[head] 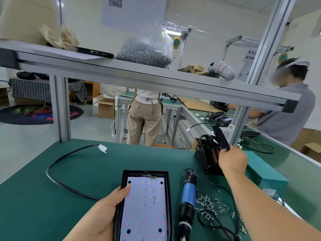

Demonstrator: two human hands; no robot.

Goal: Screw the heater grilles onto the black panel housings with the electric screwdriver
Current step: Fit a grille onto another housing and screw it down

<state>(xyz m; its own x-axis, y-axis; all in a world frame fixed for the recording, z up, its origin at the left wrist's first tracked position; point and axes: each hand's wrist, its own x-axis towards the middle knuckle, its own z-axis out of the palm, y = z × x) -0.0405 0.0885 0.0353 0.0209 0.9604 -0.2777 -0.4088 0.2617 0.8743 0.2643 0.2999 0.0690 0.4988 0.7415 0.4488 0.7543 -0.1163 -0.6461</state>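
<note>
A black panel housing [169, 197] lies flat on the green mat in front of me, its white LED board [145, 206] facing up. My left hand [106, 211] grips its left edge, thumb on the board. Farther right, my right hand [231, 161] pinches a black grille [221, 136] lifted out of a stack of grilles [205, 155] standing on edge. The electric screwdriver [188, 197], blue and black, lies on the mat between the housing and my right arm. Loose screws [211, 205] are scattered beside it.
A black cable [57, 164] with a white plug [102, 148] curves across the mat at left. A teal box [265, 174] sits at the right edge. An aluminium shelf [139, 73] overhead carries a bag of screws [145, 53]. Two people work at benches beyond.
</note>
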